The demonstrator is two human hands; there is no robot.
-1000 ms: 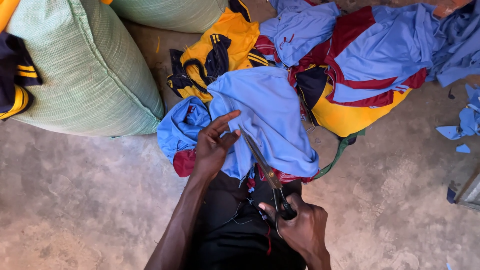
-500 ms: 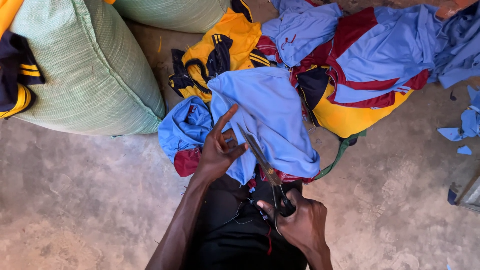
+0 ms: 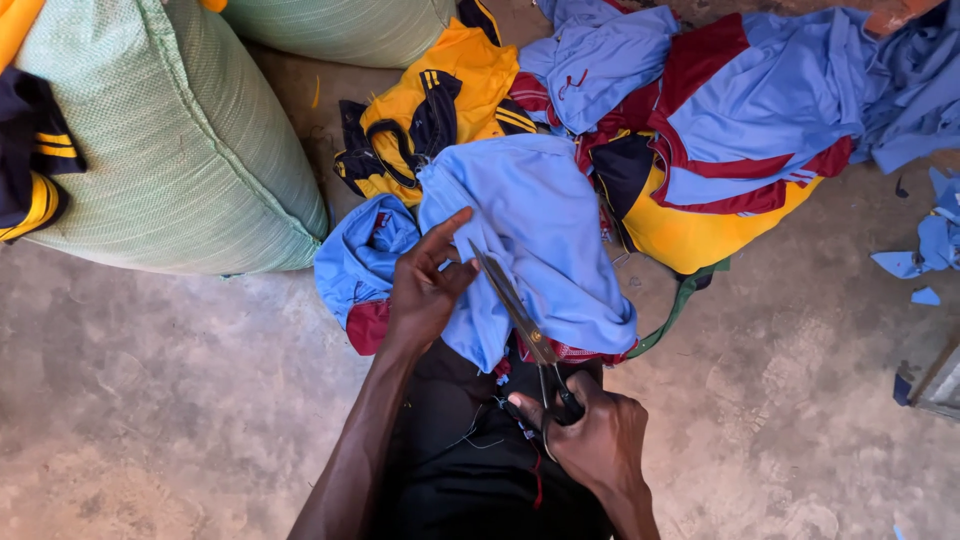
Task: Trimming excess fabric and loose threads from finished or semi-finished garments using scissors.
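Note:
My right hand (image 3: pixel 588 440) grips the handles of a pair of large scissors (image 3: pixel 520 318), whose blades point up and to the left over a light blue garment (image 3: pixel 540 215). My left hand (image 3: pixel 425 285) pinches the edge of that blue cloth just left of the blades, index finger stretched out. The blue garment lies draped over a black cloth (image 3: pixel 460 460) on my lap, with a dark red hem (image 3: pixel 367 325) showing at the left.
A big green woven sack (image 3: pixel 180 150) stands at the left, another (image 3: pixel 340 25) behind it. A pile of yellow, black, red and blue garments (image 3: pixel 720 130) fills the top right. Blue cloth scraps (image 3: pixel 925 255) lie on the concrete floor at the right.
My left hand has shifted slightly on the blue cloth, fingers closing on its edge. The scissors stay at about the same spot.

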